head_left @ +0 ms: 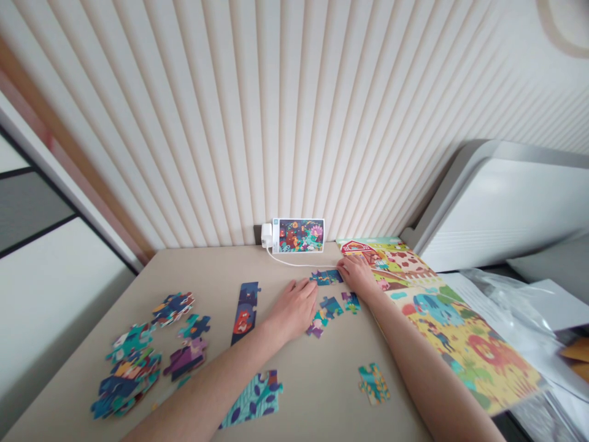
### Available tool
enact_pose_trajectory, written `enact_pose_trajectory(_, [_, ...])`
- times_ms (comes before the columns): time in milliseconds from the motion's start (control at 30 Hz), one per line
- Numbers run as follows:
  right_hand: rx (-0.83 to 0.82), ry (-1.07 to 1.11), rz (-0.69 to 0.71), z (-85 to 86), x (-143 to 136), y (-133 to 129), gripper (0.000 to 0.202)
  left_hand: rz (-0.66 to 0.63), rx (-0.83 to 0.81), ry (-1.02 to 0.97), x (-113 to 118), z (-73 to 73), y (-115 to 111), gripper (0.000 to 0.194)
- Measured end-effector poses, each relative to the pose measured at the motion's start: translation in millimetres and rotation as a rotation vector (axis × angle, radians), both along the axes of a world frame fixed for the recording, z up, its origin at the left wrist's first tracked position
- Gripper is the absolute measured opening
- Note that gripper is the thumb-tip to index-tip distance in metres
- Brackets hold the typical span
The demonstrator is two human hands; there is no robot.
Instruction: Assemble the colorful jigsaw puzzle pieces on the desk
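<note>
Palm down, my left hand [297, 307] rests at the middle of the table, its fingertips by the left end of a joined dark blue puzzle strip [326, 277]. At the strip's right end, my right hand [356, 273] lies with its fingers on or beside the edge. Just below are loose pieces, among them a blue-green one [331, 306] and a purple-green one [351, 302]. A joined dark strip with a red figure [244, 310] stands left of my left hand. Under my left forearm is a teal leaf-patterned section [260, 396], partly hidden.
Piles of pieces [126, 380] lie at the left. A teal piece with orange leaves [374, 383] is near the front. A picture card [301, 236] leans on the wall by a white charger [267, 236] and cable. Finished-looking farm and animal pictures [464, 344] cover the right edge.
</note>
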State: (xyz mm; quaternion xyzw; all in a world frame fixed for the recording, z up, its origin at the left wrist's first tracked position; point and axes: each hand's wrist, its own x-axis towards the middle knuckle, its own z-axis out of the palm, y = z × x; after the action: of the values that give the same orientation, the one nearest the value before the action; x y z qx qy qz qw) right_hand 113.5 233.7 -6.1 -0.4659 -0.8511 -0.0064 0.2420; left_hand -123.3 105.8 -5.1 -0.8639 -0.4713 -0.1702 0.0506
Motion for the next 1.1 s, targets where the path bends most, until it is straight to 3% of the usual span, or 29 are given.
enact_pose_trajectory(167, [-0.044,0.01,0.022,-2.0,0,-1,0.017,-0.034,-0.005,-0.007,1,1.1,1,0.031])
enact_pose_trajectory(500, [-0.206,0.067,0.193,0.8,18,-13,0.029,-0.071,0.004,0.016,-1,1.2,0,0.027])
enact_pose_trajectory(633, [-0.242,0.031,0.172,2.7,19,-16,0.039,-0.073,-0.002,0.027,0,1.1,-1,0.027])
enact_pose_trajectory(1100, [-0.238,-0.01,0.052,3.6,14,-22,0.035,-0.073,-0.021,0.024,0,2.5,-1,0.025])
